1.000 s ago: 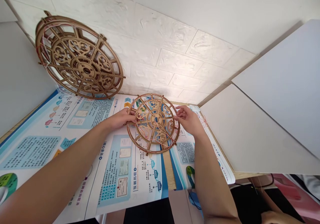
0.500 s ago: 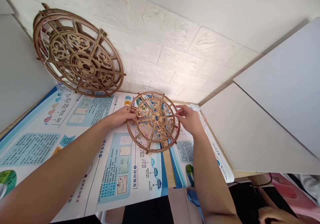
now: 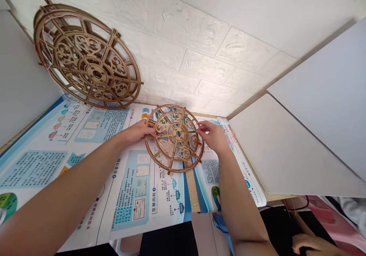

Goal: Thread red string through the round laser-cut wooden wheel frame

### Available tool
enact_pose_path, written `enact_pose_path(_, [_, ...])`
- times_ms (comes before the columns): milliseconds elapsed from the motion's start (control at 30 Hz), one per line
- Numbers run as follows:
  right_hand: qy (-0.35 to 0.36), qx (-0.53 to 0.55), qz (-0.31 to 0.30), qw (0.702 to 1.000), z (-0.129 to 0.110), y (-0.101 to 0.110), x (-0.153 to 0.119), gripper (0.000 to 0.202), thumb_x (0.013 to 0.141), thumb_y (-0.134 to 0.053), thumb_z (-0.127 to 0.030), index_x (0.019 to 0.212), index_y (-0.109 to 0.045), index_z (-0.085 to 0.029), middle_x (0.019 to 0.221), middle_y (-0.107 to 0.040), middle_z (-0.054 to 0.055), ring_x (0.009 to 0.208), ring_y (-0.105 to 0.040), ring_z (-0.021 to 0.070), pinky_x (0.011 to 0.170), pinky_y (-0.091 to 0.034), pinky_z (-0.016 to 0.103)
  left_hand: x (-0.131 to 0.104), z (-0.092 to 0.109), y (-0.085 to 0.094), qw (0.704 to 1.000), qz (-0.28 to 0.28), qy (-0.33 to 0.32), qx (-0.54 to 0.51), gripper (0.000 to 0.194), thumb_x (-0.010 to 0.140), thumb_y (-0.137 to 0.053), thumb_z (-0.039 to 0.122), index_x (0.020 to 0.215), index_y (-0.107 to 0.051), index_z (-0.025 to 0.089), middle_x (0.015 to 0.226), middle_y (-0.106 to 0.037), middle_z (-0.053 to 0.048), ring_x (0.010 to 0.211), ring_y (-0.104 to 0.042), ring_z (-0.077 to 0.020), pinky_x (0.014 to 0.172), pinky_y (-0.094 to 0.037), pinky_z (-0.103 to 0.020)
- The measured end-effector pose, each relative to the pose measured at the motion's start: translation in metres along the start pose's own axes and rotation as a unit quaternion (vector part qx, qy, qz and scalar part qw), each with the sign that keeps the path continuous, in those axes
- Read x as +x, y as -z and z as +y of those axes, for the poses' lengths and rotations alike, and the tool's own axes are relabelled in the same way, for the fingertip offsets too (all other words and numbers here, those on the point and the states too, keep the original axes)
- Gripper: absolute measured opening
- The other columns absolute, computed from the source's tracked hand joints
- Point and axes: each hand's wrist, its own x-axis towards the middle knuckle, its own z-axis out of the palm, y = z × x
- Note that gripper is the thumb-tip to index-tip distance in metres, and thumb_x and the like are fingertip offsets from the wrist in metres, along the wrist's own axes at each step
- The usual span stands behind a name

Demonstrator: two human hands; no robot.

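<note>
A round openwork wooden frame [image 3: 177, 133], with spokes, scroll cut-outs and thin wires along its rim, is held tilted just above the posters. My left hand [image 3: 139, 131] grips its left rim, the thumb lying over the front. At the right rim is my right hand [image 3: 211, 134], its thumb and forefinger pinched together. Whether those fingertips hold the rim or a thin wire cannot be made out. Larger round wooden frames [image 3: 97, 74] of like pattern, with loose white and pink wires, lean stacked against the wall at the left.
Printed posters [image 3: 37, 168] cover the wooden table [image 3: 192, 193]. Thin red and white wires [image 3: 231, 134] lie at the back right corner. A white brick-pattern wall [image 3: 206, 65] stands behind, with white panels [image 3: 257, 145] on the right. Another person's hand [image 3: 307, 242] shows at bottom right.
My right hand has shifted slightly left and inward over the rim of the small wooden frame. The left hand keeps its hold. The view has shifted a little.
</note>
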Motion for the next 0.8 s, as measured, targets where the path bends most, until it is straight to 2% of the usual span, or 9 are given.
enact_pose_path(133, [0.001,-0.016,0.003,1.000,-0.001,0.002,-0.001,0.026,0.087,-0.065,-0.030,0.109,-0.075,-0.023,0.089,-0.077,0.003,0.078,-0.066,0.0203,0.080,-0.051,0.035,0.001,0.001,-0.001,0.999,0.011,0.033,-0.034,0.017,0.062,-0.072,0.026,0.075,-0.072,0.015,0.084,-0.071,-0.009,0.086,-0.065,-0.0261,0.085,-0.052,-0.041])
enact_pose_path(267, [0.016,0.008,0.043,0.999,0.002,0.006,0.000,0.029,0.092,-0.056,-0.038,0.109,-0.072,-0.021,0.094,-0.075,0.006,0.084,-0.067,0.0210,0.078,-0.050,0.034,0.001,0.002,-0.001,0.998,0.021,0.042,-0.037,0.017,0.058,-0.071,0.025,0.072,-0.071,0.016,0.082,-0.070,-0.008,0.088,-0.065,-0.0267,0.087,-0.051,-0.042])
enact_pose_path(367, [-0.039,0.010,0.084,0.996,0.004,0.012,0.001,0.029,0.092,-0.055,-0.044,0.093,-0.071,-0.020,0.078,-0.070,0.004,0.071,-0.061,0.0193,0.067,-0.046,0.031,0.001,0.004,-0.002,0.998,0.024,0.044,-0.033,0.016,0.057,-0.071,0.025,0.071,-0.070,0.016,0.081,-0.070,-0.007,0.087,-0.064,-0.0270,0.087,-0.051,-0.043])
enact_pose_path(433, [-0.097,0.017,0.087,0.991,0.003,0.017,0.001,0.031,0.091,-0.055,-0.047,0.087,-0.068,-0.020,0.063,-0.061,0.001,0.057,-0.052,0.0168,0.057,-0.040,0.030,0.002,0.004,-0.002,0.998,0.026,0.045,-0.034,0.016,0.056,-0.071,0.024,0.070,-0.070,0.017,0.081,-0.070,-0.007,0.087,-0.064,-0.0269,0.089,-0.050,-0.044])
enact_pose_path(533, [-0.174,0.057,0.025,0.983,-0.003,0.024,-0.002,0.032,0.090,-0.056,-0.049,0.094,-0.068,-0.020,0.048,-0.048,-0.004,0.044,-0.042,0.0144,0.046,-0.032,0.027,0.002,0.003,-0.002,0.998,0.027,0.042,-0.039,0.017,0.055,-0.070,0.023,0.070,-0.071,0.017,0.082,-0.070,-0.007,0.088,-0.065,-0.0267,0.090,-0.050,-0.043])
enact_pose_path(633, [-0.199,0.091,-0.057,0.974,-0.012,0.030,-0.006,0.030,0.087,-0.061,-0.046,0.105,-0.063,-0.022,0.044,-0.047,-0.007,0.039,-0.038,0.0131,0.041,-0.028,0.024,0.003,0.002,-0.001,0.998,0.028,0.043,-0.038,0.019,0.055,-0.070,0.024,0.072,-0.073,0.016,0.084,-0.071,-0.008,0.088,-0.065,-0.0265,0.090,-0.050,-0.042])
enact_pose_path(733, [-0.179,0.120,-0.064,0.974,-0.018,0.036,-0.010,0.024,0.084,-0.063,-0.042,0.095,-0.057,-0.022,0.046,-0.053,-0.006,0.037,-0.038,0.0109,0.039,-0.027,0.022,0.003,0.002,0.000,0.998,0.024,0.036,-0.035,0.018,0.057,-0.071,0.024,0.073,-0.072,0.016,0.085,-0.071,-0.008,0.090,-0.066,-0.0275,0.091,-0.050,-0.043])
enact_pose_path(800, [-0.158,0.132,-0.118,0.971,-0.020,0.041,-0.012,0.025,0.085,-0.064,-0.044,0.083,-0.055,-0.021,0.047,-0.055,-0.004,0.036,-0.040,0.0099,0.039,-0.028,0.021,0.003,0.001,0.000,0.999,0.017,0.028,-0.033,0.017,0.059,-0.072,0.025,0.073,-0.070,0.017,0.084,-0.071,-0.008,0.090,-0.066,-0.0283,0.089,-0.051,-0.044])
